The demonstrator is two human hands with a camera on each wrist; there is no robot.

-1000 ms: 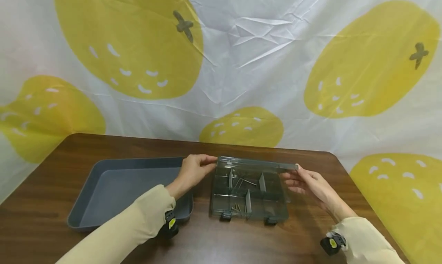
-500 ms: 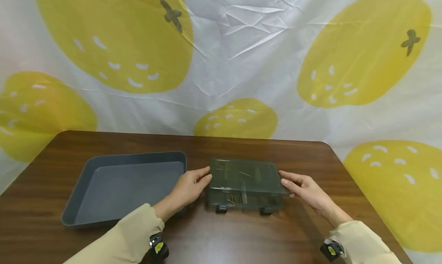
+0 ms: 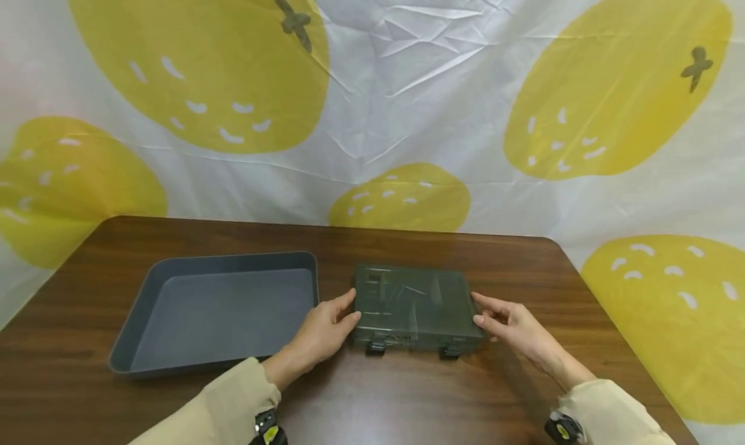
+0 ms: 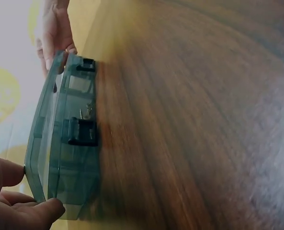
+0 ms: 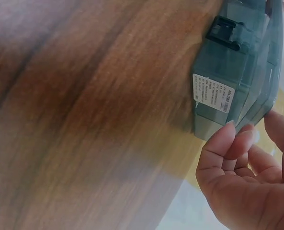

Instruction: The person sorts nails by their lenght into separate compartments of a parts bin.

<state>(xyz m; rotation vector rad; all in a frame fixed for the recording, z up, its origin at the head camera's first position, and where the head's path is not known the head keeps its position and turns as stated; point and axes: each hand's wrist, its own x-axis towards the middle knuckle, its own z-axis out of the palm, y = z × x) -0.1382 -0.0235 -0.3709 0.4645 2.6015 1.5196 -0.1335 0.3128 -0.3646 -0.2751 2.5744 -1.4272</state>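
Observation:
A translucent grey-green plastic organizer box (image 3: 407, 312) stands on the table, its lid (image 3: 419, 290) lowered over it. In the wrist views a narrow gap shows between lid and base. My left hand (image 3: 326, 328) holds the lid's left edge, thumb at the front corner and a finger farther back. At the opposite side, my right hand (image 3: 515, 325) holds the lid's edge between thumb and fingers. Two dark latches (image 4: 83, 132) on the front hang unfastened. Through the plastic, thin nails or screws (image 4: 87, 112) show in the compartments. A white printed label (image 5: 213, 93) is on the right side.
A dark grey rectangular tray (image 3: 224, 315) lies left of the box, partly behind the left forearm. The brown wooden table (image 3: 372, 400) ends at a white curtain (image 3: 372, 108) with yellow fruit prints.
The raised lid has swung down toward me over the compartments. Both hands came forward and down with it along the sides. The tray has stayed put.

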